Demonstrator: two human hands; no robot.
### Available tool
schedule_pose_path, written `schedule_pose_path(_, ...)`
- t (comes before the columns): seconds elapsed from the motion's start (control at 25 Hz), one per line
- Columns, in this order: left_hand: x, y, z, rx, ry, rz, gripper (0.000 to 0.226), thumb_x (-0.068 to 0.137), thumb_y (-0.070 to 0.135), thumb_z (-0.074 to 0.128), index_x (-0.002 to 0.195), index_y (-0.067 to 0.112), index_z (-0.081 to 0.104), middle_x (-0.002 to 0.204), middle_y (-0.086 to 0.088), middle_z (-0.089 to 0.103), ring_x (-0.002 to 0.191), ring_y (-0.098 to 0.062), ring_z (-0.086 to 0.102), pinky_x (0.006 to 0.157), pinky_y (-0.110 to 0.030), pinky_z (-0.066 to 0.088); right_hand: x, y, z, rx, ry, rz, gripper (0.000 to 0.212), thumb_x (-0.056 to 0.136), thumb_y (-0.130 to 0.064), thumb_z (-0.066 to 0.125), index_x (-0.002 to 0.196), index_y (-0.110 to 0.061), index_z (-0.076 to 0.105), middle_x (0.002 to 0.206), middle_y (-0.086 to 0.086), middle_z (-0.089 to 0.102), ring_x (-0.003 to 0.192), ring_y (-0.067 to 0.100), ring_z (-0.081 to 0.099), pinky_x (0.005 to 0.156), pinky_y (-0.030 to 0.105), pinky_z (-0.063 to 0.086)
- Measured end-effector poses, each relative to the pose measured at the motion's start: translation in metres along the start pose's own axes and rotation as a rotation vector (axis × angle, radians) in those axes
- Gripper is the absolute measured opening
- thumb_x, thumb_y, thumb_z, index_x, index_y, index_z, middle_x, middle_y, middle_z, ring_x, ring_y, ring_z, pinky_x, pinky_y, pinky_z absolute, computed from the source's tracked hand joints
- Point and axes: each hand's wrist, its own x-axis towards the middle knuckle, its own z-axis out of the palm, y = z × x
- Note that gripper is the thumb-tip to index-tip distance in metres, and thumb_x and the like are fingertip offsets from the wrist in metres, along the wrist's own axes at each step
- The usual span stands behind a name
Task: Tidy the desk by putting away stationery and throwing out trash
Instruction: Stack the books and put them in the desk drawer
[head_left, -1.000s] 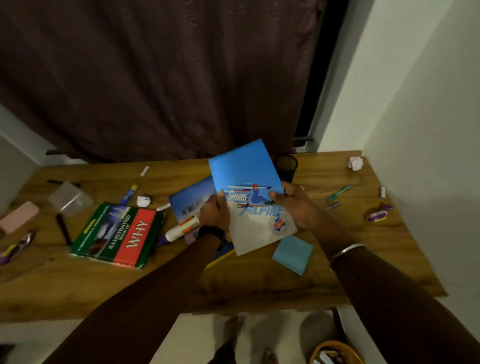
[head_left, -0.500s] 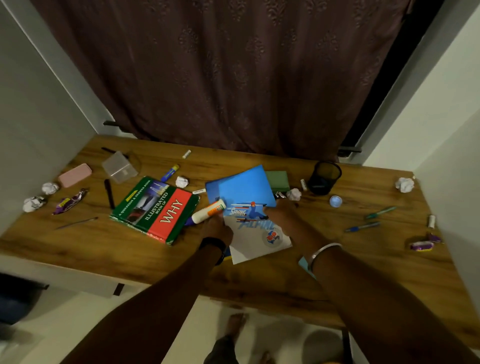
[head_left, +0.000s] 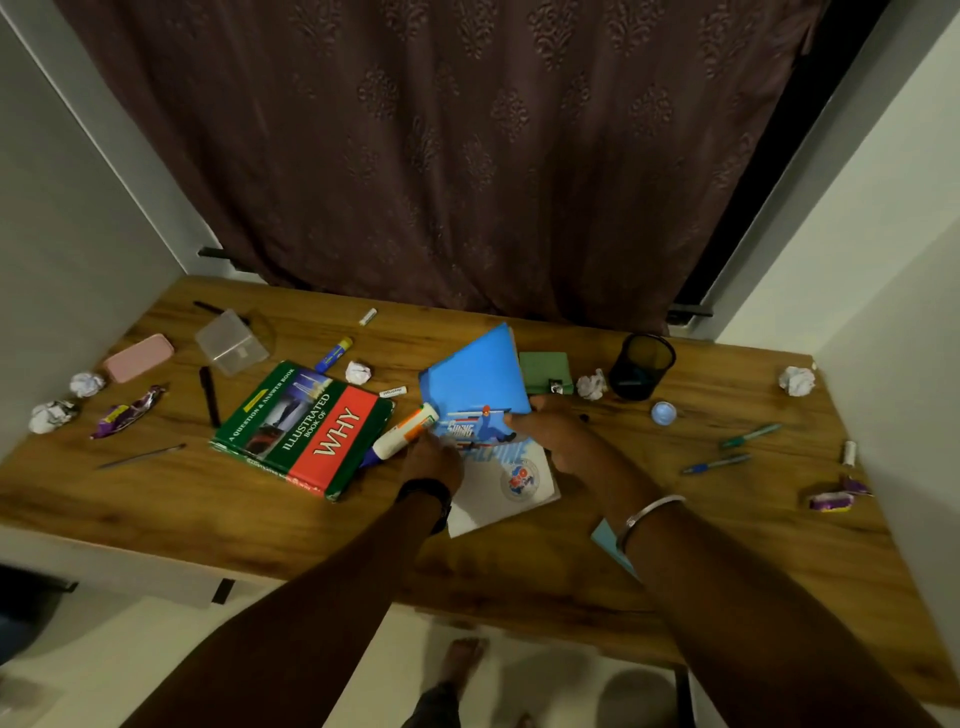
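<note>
Head view: left hand (head_left: 434, 460) and right hand (head_left: 563, 441), fingers curled, grip blue notebook (head_left: 478, 379) edges, just right of WHY book (head_left: 306, 426).

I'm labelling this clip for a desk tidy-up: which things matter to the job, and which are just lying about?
Job: blue notebook, glue bottle, green pen, blue pen, crumpled paper ball, purple candy wrapper, mesh pen cup.
Lying about: WHY book, curtain.
</note>
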Motion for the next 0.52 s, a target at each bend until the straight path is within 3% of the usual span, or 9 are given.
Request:
schedule_pose_path(0.08, 0.006, 0.000, 0.004, -0.142, -0.077, -0.022, 0.048, 0.096, 0.043, 0.056, 0.132, 0.012, 0.058, 0.135, -0.014, 0.063, 0.124, -0.038, 0.059, 0.105, -0.043, 0.048, -0.010, -0.015, -0.004, -0.077, 0.060, -0.126, 0.027, 0.099, -0.010, 0.067, 0.122, 0.003, 0.067, 0.109, 0.016, 0.070, 0.093, 0.029, 0.068, 0.077, 0.037, 0.052)
schedule_pose_path(0.2, 0.033, -0.014, 0.022, -0.368, -0.182, -0.012, 0.072, 0.068, 0.079, 0.066, 0.118, 0.027, 0.065, 0.118, -0.002, 0.073, 0.108, -0.028, 0.070, 0.094, -0.050, 0.057, -0.030, -0.029, -0.015, -0.142, 0.103, -0.269, 0.026, 0.101, -0.016, 0.063, 0.125, -0.006, 0.063, 0.115, 0.017, 0.072, 0.095, 0.027, 0.070, 0.078, 0.039, 0.058)
schedule_pose_path(0.24, 0.032, -0.010, 0.021, -0.454, -0.185, 0.014, 0.068, 0.067, 0.077, 0.069, 0.115, 0.028, 0.067, 0.114, 0.000, 0.075, 0.105, -0.025, 0.072, 0.093, -0.051, 0.058, -0.037, -0.030, -0.020, -0.131, 0.102, -0.312, 0.026, 0.101, -0.017, 0.062, 0.126, -0.010, 0.061, 0.115, 0.013, 0.072, 0.095, 0.025, 0.072, 0.077, 0.039, 0.059)
schedule_pose_path(0.32, 0.008, 0.015, 0.002, -0.604, -0.150, 0.118, 0.045, 0.082, 0.051, 0.075, 0.113, 0.020, 0.066, 0.111, -0.004, 0.076, 0.102, -0.025, 0.073, 0.090, -0.051, 0.059, -0.050, -0.028, -0.031, -0.079, 0.112, -0.378, 0.027, 0.102, -0.019, 0.063, 0.128, -0.017, 0.058, 0.115, 0.005, 0.072, 0.098, 0.016, 0.074, 0.076, 0.033, 0.063)
schedule_pose_path(0.4, -0.016, 0.038, -0.019, -0.719, -0.051, 0.238, 0.031, 0.091, 0.020, 0.074, 0.111, 0.003, 0.058, 0.099, -0.012, 0.074, 0.087, -0.018, 0.071, 0.076, -0.040, 0.059, -0.057, -0.024, -0.039, -0.036, 0.136, -0.398, 0.029, 0.100, -0.014, 0.065, 0.127, -0.020, 0.056, 0.115, 0.001, 0.071, 0.099, 0.011, 0.073, 0.076, 0.025, 0.062)
schedule_pose_path(0.52, -0.038, 0.049, -0.036, -0.664, 0.067, 0.381, 0.019, 0.093, 0.007, 0.070, 0.103, 0.006, 0.053, 0.087, 0.001, 0.064, 0.072, 0.003, 0.061, 0.069, -0.022, 0.050, -0.060, -0.017, -0.042, -0.028, 0.161, -0.380, 0.037, 0.098, -0.008, 0.067, 0.132, -0.015, 0.054, 0.126, 0.006, 0.067, 0.114, 0.020, 0.069, 0.087, 0.028, 0.061)
